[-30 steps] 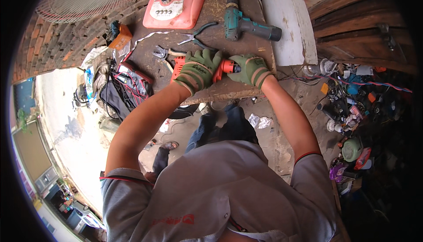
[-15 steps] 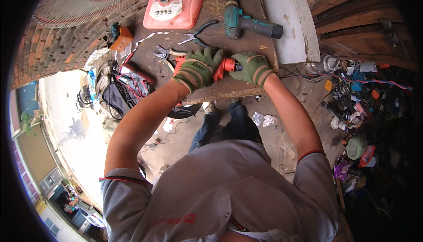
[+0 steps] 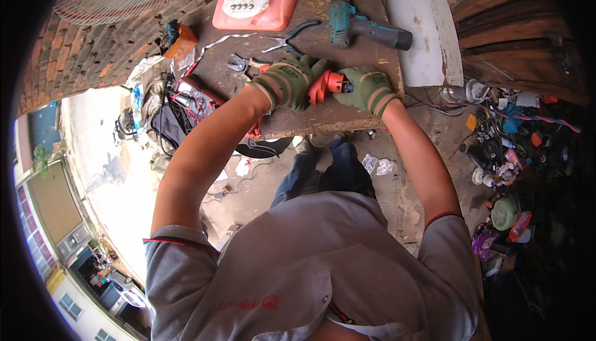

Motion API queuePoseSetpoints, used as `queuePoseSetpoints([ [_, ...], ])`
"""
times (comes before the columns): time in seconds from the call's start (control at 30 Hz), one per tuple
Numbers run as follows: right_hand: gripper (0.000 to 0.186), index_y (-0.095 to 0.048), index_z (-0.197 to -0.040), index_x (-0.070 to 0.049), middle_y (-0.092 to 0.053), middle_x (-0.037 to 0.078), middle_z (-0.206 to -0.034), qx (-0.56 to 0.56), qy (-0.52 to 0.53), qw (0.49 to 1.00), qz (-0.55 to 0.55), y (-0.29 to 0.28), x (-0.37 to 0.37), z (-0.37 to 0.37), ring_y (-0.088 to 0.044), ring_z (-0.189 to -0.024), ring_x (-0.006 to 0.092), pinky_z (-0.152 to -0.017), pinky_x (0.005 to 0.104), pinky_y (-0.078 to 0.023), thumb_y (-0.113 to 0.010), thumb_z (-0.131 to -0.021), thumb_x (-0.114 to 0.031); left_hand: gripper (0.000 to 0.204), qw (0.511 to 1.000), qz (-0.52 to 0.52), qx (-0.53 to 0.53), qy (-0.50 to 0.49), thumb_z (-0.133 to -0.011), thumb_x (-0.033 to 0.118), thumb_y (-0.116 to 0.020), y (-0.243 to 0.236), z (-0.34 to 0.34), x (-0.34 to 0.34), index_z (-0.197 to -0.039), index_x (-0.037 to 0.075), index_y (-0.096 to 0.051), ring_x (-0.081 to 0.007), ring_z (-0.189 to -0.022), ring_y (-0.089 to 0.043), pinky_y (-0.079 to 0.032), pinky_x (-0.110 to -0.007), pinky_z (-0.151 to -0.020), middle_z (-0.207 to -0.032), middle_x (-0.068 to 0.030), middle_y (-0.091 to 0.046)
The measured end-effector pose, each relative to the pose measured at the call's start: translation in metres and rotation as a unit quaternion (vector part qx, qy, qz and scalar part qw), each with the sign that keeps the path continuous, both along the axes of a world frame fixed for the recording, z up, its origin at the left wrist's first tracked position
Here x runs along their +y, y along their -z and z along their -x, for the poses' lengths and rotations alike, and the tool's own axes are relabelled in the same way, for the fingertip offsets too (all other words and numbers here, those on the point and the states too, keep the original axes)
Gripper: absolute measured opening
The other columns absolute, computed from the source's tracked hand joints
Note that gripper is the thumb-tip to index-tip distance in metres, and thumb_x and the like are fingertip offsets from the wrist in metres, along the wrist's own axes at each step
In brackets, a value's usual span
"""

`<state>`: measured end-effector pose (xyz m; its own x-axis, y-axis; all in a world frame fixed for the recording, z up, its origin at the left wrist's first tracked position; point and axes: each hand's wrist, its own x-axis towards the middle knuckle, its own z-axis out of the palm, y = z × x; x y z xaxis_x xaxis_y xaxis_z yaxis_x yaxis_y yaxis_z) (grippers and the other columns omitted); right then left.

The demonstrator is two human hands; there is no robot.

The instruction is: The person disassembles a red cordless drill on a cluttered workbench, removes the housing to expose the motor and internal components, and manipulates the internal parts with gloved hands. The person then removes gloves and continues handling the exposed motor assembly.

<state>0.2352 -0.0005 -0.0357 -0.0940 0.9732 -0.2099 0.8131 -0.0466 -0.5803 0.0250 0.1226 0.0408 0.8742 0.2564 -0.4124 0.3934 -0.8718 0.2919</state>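
Both my hands wear green gloves with tan bands and meet over the near part of a worn wooden bench (image 3: 366, 112). My left hand (image 3: 287, 85) is wrapped round the body of an orange-red power tool (image 3: 325, 85), hiding most of it. At the tool's black nose, the fingers of my right hand (image 3: 370, 89) are closed round the tip. Just beyond my left hand lie pliers with dark handles (image 3: 287, 40), their jaws apart. A cutter-like hand tool (image 3: 238, 63) with a metal head lies beside that hand, partly covered.
A teal cordless drill (image 3: 347, 23) lies at the back right of the bench, beside a white board (image 3: 428, 37). At the back stand a pink-and-white fan base (image 3: 261, 0) and a fan grille (image 3: 118, 0). An orange box (image 3: 181, 44) sits left; clutter (image 3: 503, 155) covers the right floor.
The whole view has shifted, so the bench and its things sit slightly further right and higher. My left hand has turned a little with the power tool; both hands keep their hold.
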Motion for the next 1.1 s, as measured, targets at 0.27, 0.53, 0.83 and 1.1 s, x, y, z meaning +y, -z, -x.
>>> queuePoseSetpoints([
  [0.27,0.057,-0.07,-0.123,-0.014,-0.073,0.016,-0.11,-0.012,-0.013,0.999,-0.034,-0.004,-0.005,0.003,-0.067,-0.104,0.0395,-0.091,0.051,-0.054,-0.081,-0.074,-0.041,0.116,0.989,-0.104,-0.084,-0.055,-0.062,0.043,-0.09,0.011,0.028,-0.018,-0.156,0.004,-0.034,-0.0416,-0.122,-0.06,-0.049,-0.052,-0.101,-0.136,-0.0226,-0.057],
  [0.53,0.058,-0.069,-0.124,-0.012,-0.071,0.016,-0.107,-0.025,-0.028,0.997,-0.067,-0.008,-0.011,0.003,-0.067,-0.1,0.0374,-0.089,0.0496,-0.054,-0.083,-0.073,-0.037,0.11,0.987,-0.121,-0.063,-0.083,-0.061,0.038,-0.09,0.021,0.065,-0.006,-0.154,0.004,-0.039,-0.0394,-0.127,-0.056,-0.041,-0.052,-0.11,-0.137,-0.0194,-0.057],
  [0.83,0.058,-0.068,-0.122,-0.01,-0.071,0.014,-0.104,-0.017,-0.033,0.997,-0.065,-0.009,-0.01,0.003,-0.067,-0.097,0.0358,-0.086,0.0481,-0.054,-0.083,-0.073,-0.037,0.092,0.992,-0.08,-0.067,-0.071,-0.069,0.032,-0.083,0.026,0.055,-0.001,-0.15,0.011,-0.046,-0.0378,-0.118,-0.057,-0.043,-0.053,-0.101,-0.13,-0.0148,-0.058],
  [1.1,0.06,-0.067,-0.124,-0.01,-0.07,0.015,-0.103,-0.014,-0.028,0.998,-0.058,-0.005,-0.009,0.001,-0.067,-0.097,0.0367,-0.086,0.0489,-0.054,-0.082,-0.073,-0.037,0.091,0.996,-0.042,-0.037,-0.072,-0.065,0.023,-0.084,0.023,0.048,0.005,-0.147,0.008,-0.049,-0.0384,-0.12,-0.058,-0.043,-0.051,-0.104,-0.132,-0.0155,-0.06],
])
